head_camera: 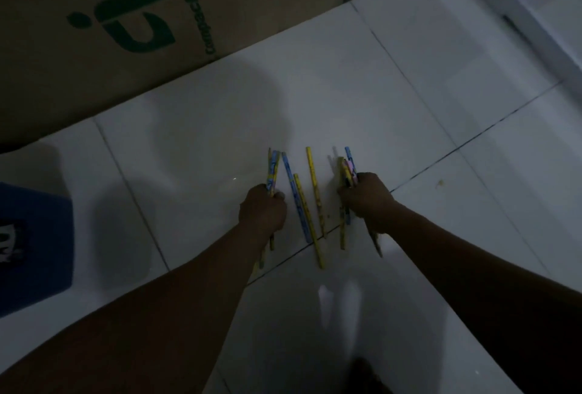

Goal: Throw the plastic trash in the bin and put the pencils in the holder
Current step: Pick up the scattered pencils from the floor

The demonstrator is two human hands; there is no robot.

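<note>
Both my grips, left hand (263, 209) and right hand (367, 201), are fisted mid-shaft round pencils (315, 195): light, stiff, roll-prone on the floor (409, 78).

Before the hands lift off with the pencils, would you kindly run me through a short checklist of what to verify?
1. Left hand closed on its bundle of yellow and blue pencils: ok.
2. Right hand closed on its own bundle of mixed-colour pencils: ok.
3. All pencils gathered: not ok; a loose blue pencil and two loose yellow pencils lie on the white tiled floor between the hands.
4. Pencil holder located: cannot tell; none is recognisable in view.
5. Plastic trash binned: cannot tell; neither trash nor bin is visible.
</note>
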